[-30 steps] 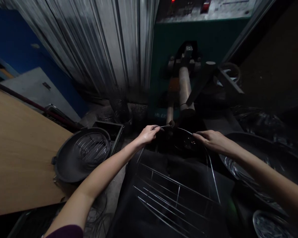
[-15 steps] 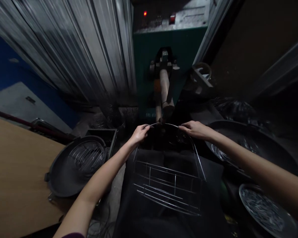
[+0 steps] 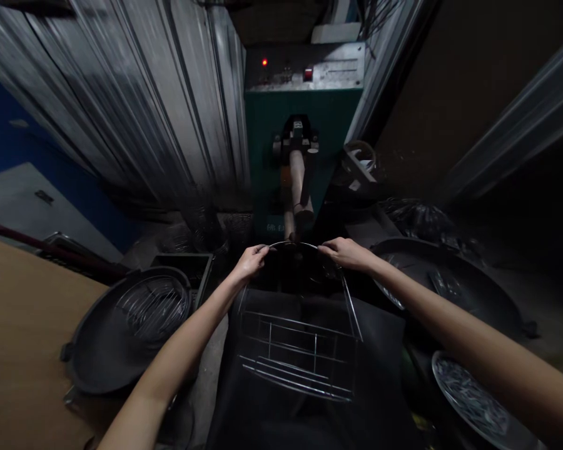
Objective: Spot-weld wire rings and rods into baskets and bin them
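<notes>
A wire rack (image 3: 304, 325) is in front of the person, over the dark cloth (image 3: 380, 340) at the bottom middle. Its round top is just by the ends of the two metal bars (image 3: 297, 172) that stick out of a green machine (image 3: 340, 115). It is too dark there to tell if the wire touches them.

The left hand (image 3: 252, 261) has its thumb and fingers pinched close on one side of the round top. The right hand (image 3: 349, 254) pinches the other side the same way. No wide gap shows in either grip.

The wire is thin and the pinch is small, so the rack could turn or slip if one hand lets go a bit. If one hand sits higher, the top could meet the bars crooked. Pushing too hard might bend the wire. The fingers are near the bars too, and the red light (image 3: 264, 62) makes me think the machine is on, so a finger could get hurt if it strays between them.

White marks (image 3: 275, 227) low on the green front look like writing, but they are too blurry to read. I cannot read any brand name.
</notes>
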Motion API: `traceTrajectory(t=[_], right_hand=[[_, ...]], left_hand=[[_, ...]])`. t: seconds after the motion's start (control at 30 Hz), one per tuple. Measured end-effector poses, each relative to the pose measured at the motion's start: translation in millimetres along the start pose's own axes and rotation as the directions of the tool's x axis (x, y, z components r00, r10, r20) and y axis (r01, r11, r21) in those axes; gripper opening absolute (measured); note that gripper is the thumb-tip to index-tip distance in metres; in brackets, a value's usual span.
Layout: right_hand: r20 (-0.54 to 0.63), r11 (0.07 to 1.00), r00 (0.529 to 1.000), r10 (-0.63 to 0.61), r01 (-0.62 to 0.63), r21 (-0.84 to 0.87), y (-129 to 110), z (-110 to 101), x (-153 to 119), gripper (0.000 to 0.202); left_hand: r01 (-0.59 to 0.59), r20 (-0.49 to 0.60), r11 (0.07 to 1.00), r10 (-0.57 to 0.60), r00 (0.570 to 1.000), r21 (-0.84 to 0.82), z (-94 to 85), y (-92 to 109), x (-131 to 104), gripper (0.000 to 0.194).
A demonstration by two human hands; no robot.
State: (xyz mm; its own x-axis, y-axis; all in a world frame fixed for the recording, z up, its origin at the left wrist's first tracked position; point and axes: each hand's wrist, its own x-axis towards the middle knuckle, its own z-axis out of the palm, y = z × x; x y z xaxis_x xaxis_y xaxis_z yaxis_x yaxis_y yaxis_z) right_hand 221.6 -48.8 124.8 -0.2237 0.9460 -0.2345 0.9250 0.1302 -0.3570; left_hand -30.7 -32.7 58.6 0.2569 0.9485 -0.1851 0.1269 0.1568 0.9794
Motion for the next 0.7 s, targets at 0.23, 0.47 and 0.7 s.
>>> traceTrajectory(t=[0.23, 0.47, 0.7], right_hand=[[-0.016, 1.0, 1.0, 0.009, -0.009, -0.001, 3.2, 4.3, 4.8, 0.036], [0.008, 0.999, 1.0, 0.016, -0.017, 0.044, 5.3, 6.0, 5.5, 0.037], [-0.031, 1.0, 0.999, 0.018, -0.018, 0.009, -0.8, 5.7, 7.6, 0.036]], left_hand=[[0.028, 0.002, 1.0, -0.028, 1.0, -0.012, -1.2, 4.8, -1.2, 0.038], [0.005, -0.007, 1.0, -0.005, 1.0, 0.014, -0.8, 4.7, -1.1, 0.04], [0.015, -0.014, 0.997, -0.016, 1.0, -0.075, -3.2, -4.5, -1.2, 0.046]])
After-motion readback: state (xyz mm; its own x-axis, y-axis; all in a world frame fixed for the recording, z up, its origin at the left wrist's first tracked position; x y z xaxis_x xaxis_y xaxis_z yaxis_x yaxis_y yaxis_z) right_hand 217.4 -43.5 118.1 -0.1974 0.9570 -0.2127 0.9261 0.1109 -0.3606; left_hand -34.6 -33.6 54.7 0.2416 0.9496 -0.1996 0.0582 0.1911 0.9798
